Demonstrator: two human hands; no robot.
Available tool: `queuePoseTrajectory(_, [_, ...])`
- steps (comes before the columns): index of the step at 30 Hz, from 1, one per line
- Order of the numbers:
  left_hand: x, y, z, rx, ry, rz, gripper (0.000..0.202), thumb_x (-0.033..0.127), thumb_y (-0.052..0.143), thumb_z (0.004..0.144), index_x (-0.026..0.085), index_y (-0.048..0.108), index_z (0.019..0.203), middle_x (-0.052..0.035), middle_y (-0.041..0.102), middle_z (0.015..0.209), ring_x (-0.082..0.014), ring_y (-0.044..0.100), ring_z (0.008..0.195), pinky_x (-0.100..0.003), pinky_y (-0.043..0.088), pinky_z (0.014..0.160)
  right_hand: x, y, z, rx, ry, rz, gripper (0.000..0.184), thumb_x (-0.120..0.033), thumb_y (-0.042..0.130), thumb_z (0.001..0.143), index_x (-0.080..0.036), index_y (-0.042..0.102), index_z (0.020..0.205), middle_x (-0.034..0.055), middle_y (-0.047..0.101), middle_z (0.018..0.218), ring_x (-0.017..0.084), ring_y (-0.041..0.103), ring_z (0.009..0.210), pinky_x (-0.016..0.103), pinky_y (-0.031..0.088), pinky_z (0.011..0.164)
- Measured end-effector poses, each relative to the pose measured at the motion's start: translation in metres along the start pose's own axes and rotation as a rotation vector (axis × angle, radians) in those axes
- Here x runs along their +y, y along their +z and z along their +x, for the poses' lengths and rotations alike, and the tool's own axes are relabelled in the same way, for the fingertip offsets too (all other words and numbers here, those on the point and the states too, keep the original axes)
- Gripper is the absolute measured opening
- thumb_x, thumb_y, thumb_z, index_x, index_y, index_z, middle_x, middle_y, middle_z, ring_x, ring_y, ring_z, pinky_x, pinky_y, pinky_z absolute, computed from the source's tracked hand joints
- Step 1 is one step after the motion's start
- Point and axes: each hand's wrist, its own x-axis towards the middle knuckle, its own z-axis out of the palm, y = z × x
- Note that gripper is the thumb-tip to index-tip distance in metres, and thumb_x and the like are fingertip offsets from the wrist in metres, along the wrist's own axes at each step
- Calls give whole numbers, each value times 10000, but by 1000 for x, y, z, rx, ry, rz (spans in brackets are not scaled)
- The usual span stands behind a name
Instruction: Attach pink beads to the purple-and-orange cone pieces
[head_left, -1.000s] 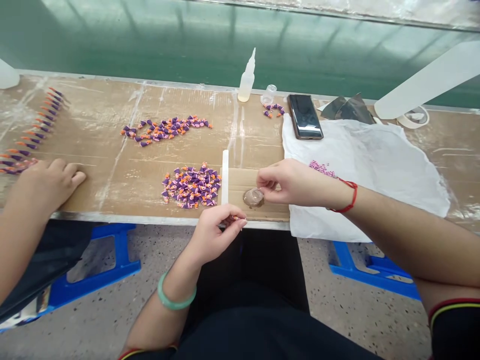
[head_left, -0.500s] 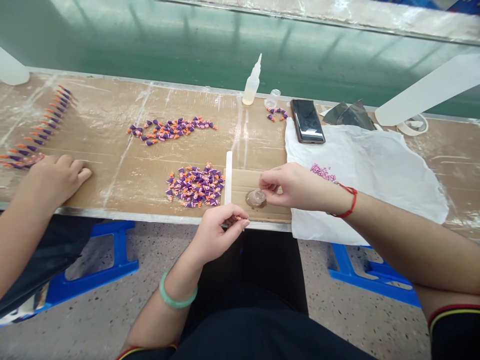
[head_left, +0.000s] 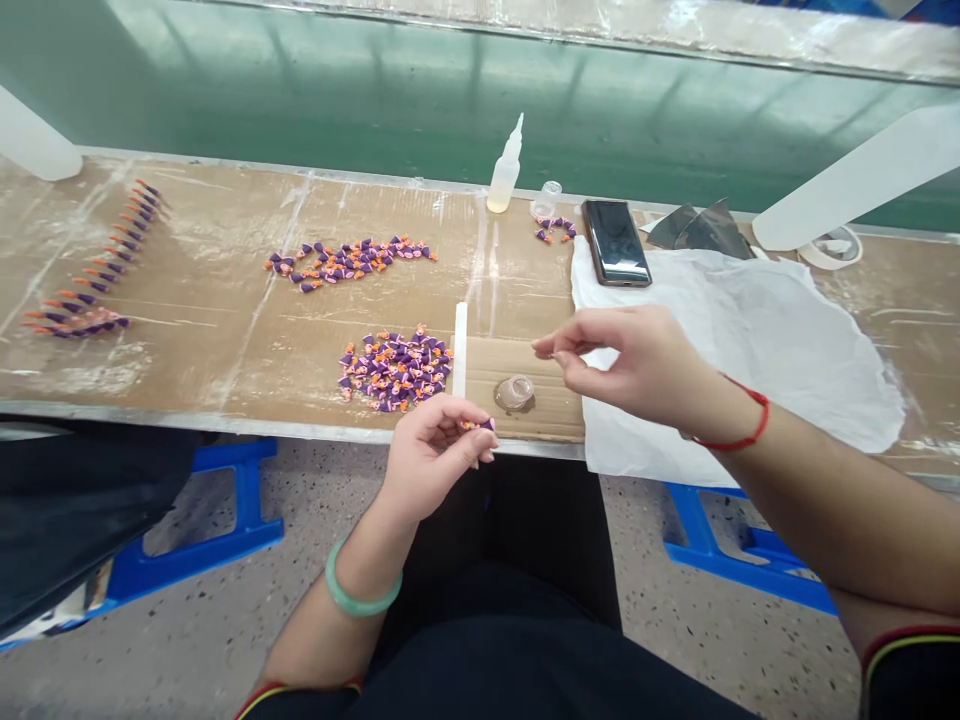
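Note:
Between the thumb and fingers of my left hand [head_left: 431,455] is a small purple-and-orange figurine [head_left: 480,425], partly covered by the fingertips. My right hand [head_left: 630,355] hovers over the board's right part, thumb and fingertips drawn into a pinch; whatever tiny bit they hold is too small to name. Below those fingertips a small clear cup [head_left: 516,392] stands on a cardboard piece [head_left: 551,427]. Just left of it lies a white strip [head_left: 460,350], with a heap of similar figurines [head_left: 397,370] beyond. Small pink bits seen earlier on the white cloth [head_left: 720,350] are hidden behind my right hand.
More figurines [head_left: 352,260] are spread at the back, and others stand in a slanted row [head_left: 112,265] at far left. A dropper bottle [head_left: 505,170], a glass jar [head_left: 549,198], a phone [head_left: 616,242] and a tape roll [head_left: 831,247] line the rear edge.
My right hand has lifted off the small cup, up and to the right. My left hand has turned slightly, showing more of the figurine. Another person's hand at the left has gone from view.

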Motion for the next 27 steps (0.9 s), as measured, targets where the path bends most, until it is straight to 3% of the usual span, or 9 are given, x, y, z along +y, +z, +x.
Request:
queuePoseTrajectory(4, [13,16,-9,54,88,-115,283,368,823,820,173,620,851,-15,752,740,-124,725,561,-150,572,480,-36,13,-30,-51,177,560,90,-232,622,842,-215,578,766,69,793,906,211,774,876,310,631,747])
queuePoseTrajectory(7, [22,29,-18,79,145,-134,258,341,812,840,173,617,857,-17,773,742,-139,741,572,-166,612,508,-56,24,-44,-57,210,766,137,-230,652,845,-213,558,748,66,773,837,241,765,967,301,633,744])
queuePoseTrajectory(9, [26,35,-24,89,172,-152,245,326,804,852,173,612,859,-18,785,759,-146,748,580,-171,627,515,-62,26,-49,-50,203,803,164,-235,660,847,-213,547,730,54,742,755,241,762,962,275,622,711])
queuePoseTrajectory(15, [30,45,-33,55,255,-179,190,245,787,868,172,613,869,-5,785,794,-148,764,625,-171,640,550,-70,19,-58,-68,217,845,156,-193,626,841,-213,530,719,33,735,721,150,730,680,248,618,665])
queuePoseTrajectory(27, [33,53,-31,41,368,-102,112,183,775,868,173,664,855,-1,764,812,-131,760,640,-166,634,585,-71,10,-66,-10,106,722,142,-119,565,779,-210,530,676,18,701,693,188,763,822,205,592,640])
